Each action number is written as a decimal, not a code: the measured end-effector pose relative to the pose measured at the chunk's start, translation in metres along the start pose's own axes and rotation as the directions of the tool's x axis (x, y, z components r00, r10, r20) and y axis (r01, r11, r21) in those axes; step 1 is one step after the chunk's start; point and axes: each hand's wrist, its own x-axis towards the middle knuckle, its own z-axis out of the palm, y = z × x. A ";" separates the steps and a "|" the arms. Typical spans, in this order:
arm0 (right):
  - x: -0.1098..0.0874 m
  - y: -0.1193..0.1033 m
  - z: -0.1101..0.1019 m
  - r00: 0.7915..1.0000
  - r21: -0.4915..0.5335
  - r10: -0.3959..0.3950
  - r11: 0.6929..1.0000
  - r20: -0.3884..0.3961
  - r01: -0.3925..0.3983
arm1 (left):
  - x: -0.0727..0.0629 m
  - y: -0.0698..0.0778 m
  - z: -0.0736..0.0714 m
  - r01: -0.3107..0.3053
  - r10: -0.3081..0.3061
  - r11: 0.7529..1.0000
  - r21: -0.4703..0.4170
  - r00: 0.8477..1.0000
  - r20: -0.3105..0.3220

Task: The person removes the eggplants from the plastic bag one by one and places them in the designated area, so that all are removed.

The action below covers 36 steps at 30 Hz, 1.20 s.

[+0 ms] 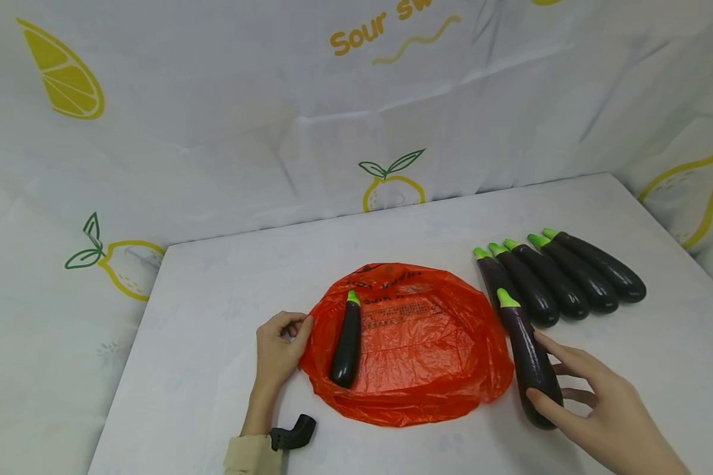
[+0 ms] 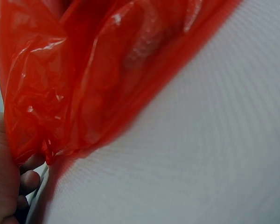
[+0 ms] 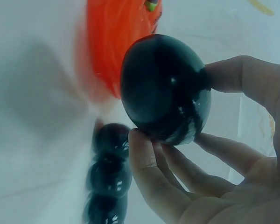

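A red plastic bag (image 1: 416, 356) lies on the table with its mouth spread wide. Inside it, near the left side, is one eggplant (image 1: 347, 343) with a green stem end. My left hand (image 1: 282, 346) pinches the bag's left rim; the left wrist view shows the gathered plastic (image 2: 46, 144) at its fingers. To the right of the bag, my right hand (image 1: 600, 402) grips another eggplant (image 1: 531, 369) between thumb and fingers. This one is raised off the table, its rounded end toward the camera in the right wrist view, where the eggplant (image 3: 165, 88) hides part of the bag.
Several more eggplants (image 1: 570, 277) lie side by side on the white table (image 1: 226, 284), right of the bag, stems pointing away. A black curved object (image 1: 295, 433) sits at the left wrist. A white cloth (image 1: 226, 145) with lemon prints hangs behind the table.
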 end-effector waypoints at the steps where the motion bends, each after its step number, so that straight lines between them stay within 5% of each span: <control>1: -0.001 0.002 0.000 1.000 -0.009 0.008 1.000 0.007 -0.008 | 0.000 0.000 0.000 0.002 -0.002 1.000 0.005 1.000 0.002; 14: -0.012 0.030 -0.001 0.992 -0.072 0.092 0.994 0.089 -0.085 | 0.000 0.001 -0.001 0.028 -0.028 0.999 0.033 0.999 0.015; 23: -0.014 0.042 -0.001 0.960 -0.127 0.204 0.975 0.192 -0.181 | 0.000 0.001 -0.001 0.036 -0.036 0.999 0.032 0.999 0.017; 36: -0.018 0.049 0.000 0.947 -0.166 0.234 0.966 0.219 -0.200 | 0.000 0.001 -0.001 0.034 -0.035 0.999 0.031 0.999 0.015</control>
